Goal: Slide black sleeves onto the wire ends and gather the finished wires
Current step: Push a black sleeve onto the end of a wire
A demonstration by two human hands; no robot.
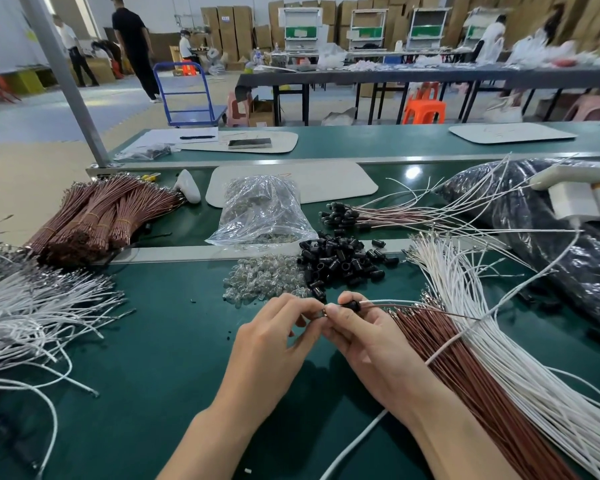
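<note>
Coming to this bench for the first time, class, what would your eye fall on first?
Centre front, the left hand and right hand pinch one wire bearing a black sleeve. Just beyond lies a heap of black sleeves; brown wires and white wires fan out to the right.

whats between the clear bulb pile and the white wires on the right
A heap of black sleeves, beside the clear bulb pile, in the head view.

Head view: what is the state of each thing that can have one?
left hand, pinches the wire at its tip
right hand, pinches the black sleeve
black sleeve, on the wire, behind its tip
sleeve pile, loose, unused
finished wires, sleeved, gathered
brown bundles, tied with bands
</note>
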